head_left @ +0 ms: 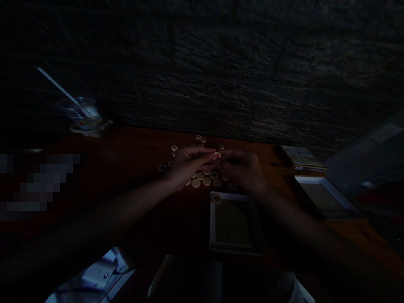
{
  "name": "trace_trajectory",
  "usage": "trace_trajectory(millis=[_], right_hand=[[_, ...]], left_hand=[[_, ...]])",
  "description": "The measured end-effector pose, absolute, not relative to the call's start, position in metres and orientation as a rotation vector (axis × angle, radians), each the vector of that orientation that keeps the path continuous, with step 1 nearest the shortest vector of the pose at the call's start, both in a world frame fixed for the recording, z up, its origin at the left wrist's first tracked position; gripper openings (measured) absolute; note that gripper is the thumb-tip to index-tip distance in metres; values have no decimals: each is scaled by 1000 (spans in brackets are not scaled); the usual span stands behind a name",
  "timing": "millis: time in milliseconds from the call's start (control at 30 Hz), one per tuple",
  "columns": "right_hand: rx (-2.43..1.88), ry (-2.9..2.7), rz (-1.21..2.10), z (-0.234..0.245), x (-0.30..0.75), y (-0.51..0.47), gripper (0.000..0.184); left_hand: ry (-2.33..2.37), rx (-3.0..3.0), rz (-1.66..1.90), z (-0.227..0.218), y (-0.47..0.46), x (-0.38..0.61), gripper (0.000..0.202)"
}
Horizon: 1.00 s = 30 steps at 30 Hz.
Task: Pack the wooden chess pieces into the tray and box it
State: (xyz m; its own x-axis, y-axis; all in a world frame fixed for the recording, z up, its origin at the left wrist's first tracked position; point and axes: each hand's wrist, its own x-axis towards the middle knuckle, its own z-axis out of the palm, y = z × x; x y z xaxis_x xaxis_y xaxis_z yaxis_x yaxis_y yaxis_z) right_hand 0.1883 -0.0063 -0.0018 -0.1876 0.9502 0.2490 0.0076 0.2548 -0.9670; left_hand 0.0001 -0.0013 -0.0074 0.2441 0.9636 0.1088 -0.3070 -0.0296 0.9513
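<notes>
The scene is very dark. My left hand (188, 164) and my right hand (242, 169) meet over a dark wooden table (132, 168), fingers pinched together on one round pale game piece (216, 155) with a red mark. Several similar round pieces (206, 179) lie scattered on the table under and behind my hands. Just in front of my right hand lies a shallow white-rimmed box (235, 223) with one piece (216, 198) in its near-left corner.
A clear plastic cup with a straw (80, 110) stands at the back left on a coaster. A second white-rimmed tray (325, 195) and a printed board or box (299, 156) lie to the right. A dark stone wall (240, 63) rises behind the table.
</notes>
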Motion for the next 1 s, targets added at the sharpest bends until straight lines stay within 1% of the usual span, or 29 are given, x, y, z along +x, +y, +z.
trace_trajectory(millis=[167, 300, 400, 533, 667, 733, 833, 900, 1000], right_hand=[[-977, -1505, 1073, -3, 187, -6, 36], [-1002, -1512, 1085, -2, 187, -5, 37], [-965, -1513, 1083, -3, 188, -4, 33], [-917, -1527, 1005, -6, 187, -4, 29], [-851, -1564, 919, -7, 187, -6, 31], [-843, -1654, 809, -6, 188, -8, 32], [-850, -1830, 551, -3, 190, -11, 29], [-827, -1902, 398, -1, 192, -13, 30], [-755, -1987, 270, 2, 193, -15, 30]], left_hand=[[706, 1178, 1210, -14, 1, 0, 26], [750, 1200, 1243, -15, 1, -1, 27], [760, 1149, 1258, -13, -1, -1, 28], [732, 1016, 1258, -10, 0, -1, 22], [672, 947, 1193, -7, 0, 0, 16], [659, 935, 1175, -5, -1, 0, 16], [656, 927, 1166, -4, -3, 0, 17], [642, 934, 1127, -3, -4, 0, 20], [627, 955, 1021, -4, -4, -1, 27]])
